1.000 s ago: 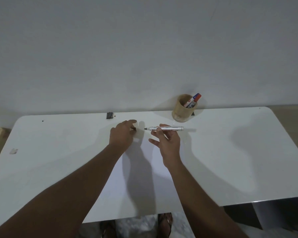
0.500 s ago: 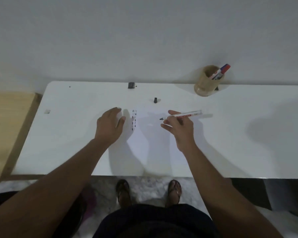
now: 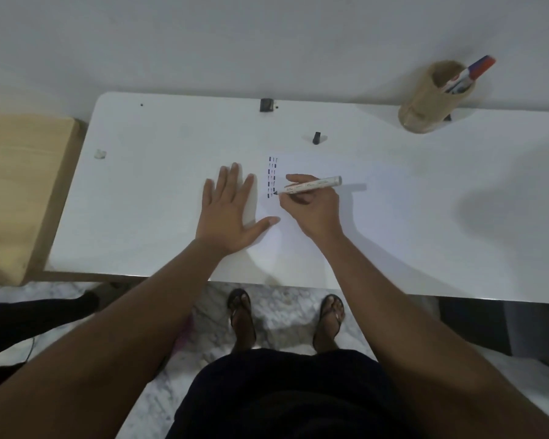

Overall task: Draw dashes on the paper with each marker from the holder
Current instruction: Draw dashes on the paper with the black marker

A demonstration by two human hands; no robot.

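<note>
A white sheet of paper [image 3: 317, 213] lies on the white table [image 3: 140, 191], hard to tell apart from it. Columns of short dark dashes [image 3: 272, 177] run down its upper left part. My right hand [image 3: 314, 210] grips a white uncapped marker [image 3: 311, 185], its dark tip touching the paper at the bottom of the dashes. My left hand [image 3: 227, 210] lies flat with fingers spread, pressing the paper's left side. The marker's black cap [image 3: 316, 137] stands on the table behind the paper. A tan round holder [image 3: 425, 99] at the back right holds markers [image 3: 468, 74] with red and blue caps.
A small black object [image 3: 266, 104] sits at the table's back edge by the wall. A small white scrap [image 3: 100, 154] lies at the left. A wooden surface [image 3: 16, 185] adjoins the table's left end. My feet in sandals [image 3: 241, 315] stand below the front edge.
My head tilted down, so the table slid up in view. My left hand put the cap down and flattened on the paper. My right hand brought the marker tip down to the dashes.
</note>
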